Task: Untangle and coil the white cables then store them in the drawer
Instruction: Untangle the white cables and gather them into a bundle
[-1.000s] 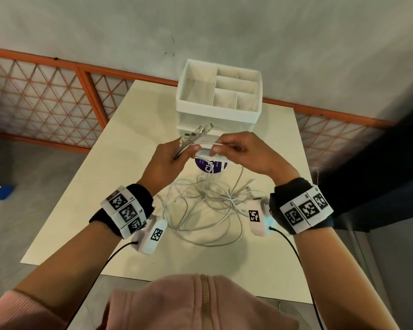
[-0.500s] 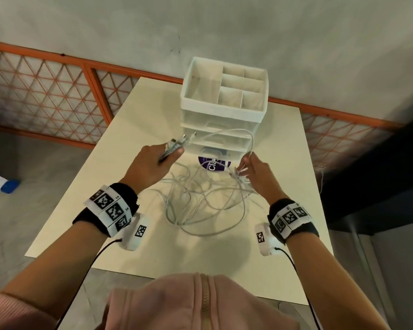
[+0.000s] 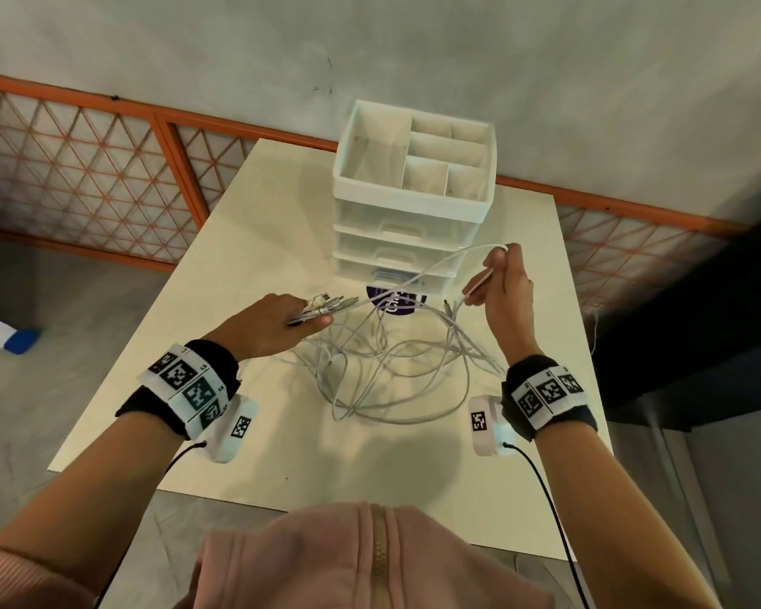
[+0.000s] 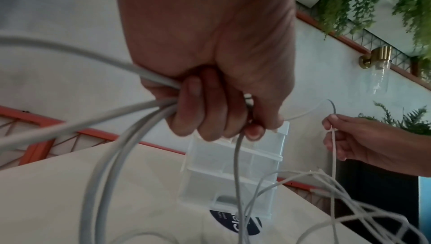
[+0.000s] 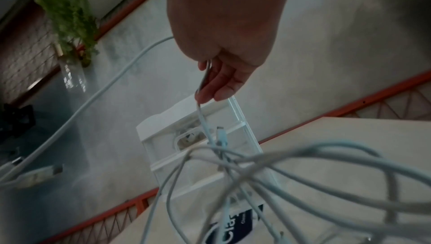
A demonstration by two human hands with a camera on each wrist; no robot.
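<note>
A tangle of white cables point(image 3: 383, 371) lies on the cream table point(image 3: 282, 441) in front of a white drawer unit point(image 3: 409, 222). My left hand point(image 3: 277, 323) grips a bundle of cable ends, the plugs point(image 3: 330, 301) sticking out past the fingers; the left wrist view shows the fingers point(image 4: 210, 111) curled round several strands. My right hand point(image 3: 504, 283) is raised to the right and pinches one strand point(image 3: 440, 265) that arcs across to the left hand; in the right wrist view that strand point(image 5: 204, 118) hangs down from its fingers point(image 5: 219, 83). All drawers look closed.
A round purple sticker point(image 3: 394, 301) lies on the table at the foot of the drawer unit. The unit's top tray point(image 3: 414, 160) has several open compartments. An orange-framed mesh railing point(image 3: 106, 169) runs behind the table, beneath a grey wall.
My right hand has lifted up and out to the right, drawing one strand taut from the left hand's bundle. The left hand has kept its grip and shifted slightly.
</note>
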